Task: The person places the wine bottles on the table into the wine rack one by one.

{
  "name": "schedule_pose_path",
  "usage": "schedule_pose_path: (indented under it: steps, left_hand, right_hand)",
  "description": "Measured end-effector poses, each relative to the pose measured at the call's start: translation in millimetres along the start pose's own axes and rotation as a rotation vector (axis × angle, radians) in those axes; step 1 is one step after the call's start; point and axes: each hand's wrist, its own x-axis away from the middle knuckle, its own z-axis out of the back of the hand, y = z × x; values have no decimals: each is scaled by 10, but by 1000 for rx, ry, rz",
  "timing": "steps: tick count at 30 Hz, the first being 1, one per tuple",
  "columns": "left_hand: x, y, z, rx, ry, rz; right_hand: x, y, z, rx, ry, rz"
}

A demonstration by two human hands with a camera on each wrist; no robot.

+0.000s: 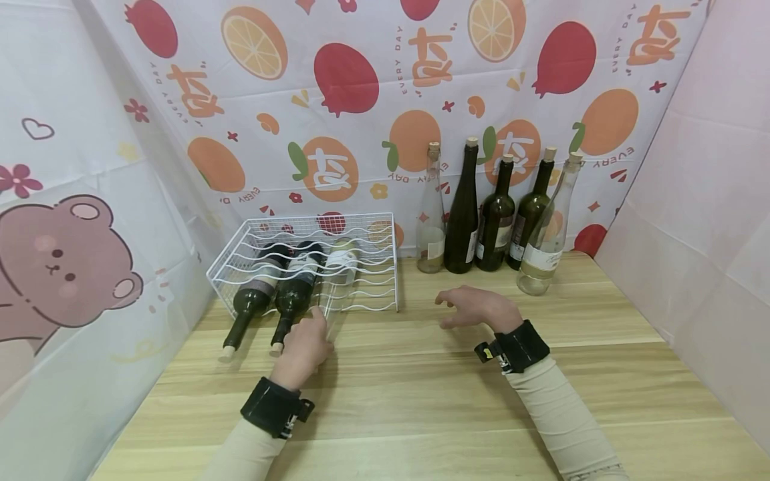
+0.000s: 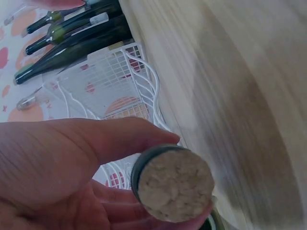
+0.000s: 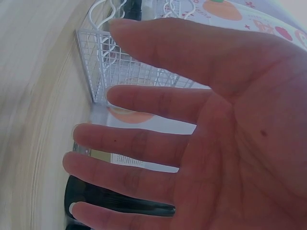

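My left hand (image 1: 303, 344) grips the neck of a clear glass bottle (image 1: 341, 267) that lies in the white wire rack (image 1: 395, 267). Its cork (image 2: 176, 186) shows close up in the left wrist view, thumb above and fingers below. To its left in the rack lie two dark corked wine bottles, one (image 1: 295, 294) beside the hand and one (image 1: 252, 300) at the far left, necks toward me. My right hand (image 1: 481, 308) hovers over the table to the right of the rack, fingers spread and holding nothing.
Several corked bottles stand by the back cloth: a clear one (image 1: 430, 247), a tall dark one (image 1: 462, 227), dark green ones (image 1: 494, 234) and a clear one (image 1: 541, 260) nearest me at right. Printed cloth (image 1: 349, 80) hangs behind the wooden table (image 1: 421, 401).
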Motion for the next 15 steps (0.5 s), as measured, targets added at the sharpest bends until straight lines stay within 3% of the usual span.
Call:
schedule_pose_path:
  steps: [3,10,15]
  left_hand:
    - [8,3,-6,10,7,-22]
    - [3,6,-25,112,-52,-55]
    - [10,-3,-33,105,-52,-83]
  right_hand:
    - [0,-3,-1,-1,-3,3]
    - [4,-16,8,-1,-8,8]
    - [-1,-13,8,6,-6,12]
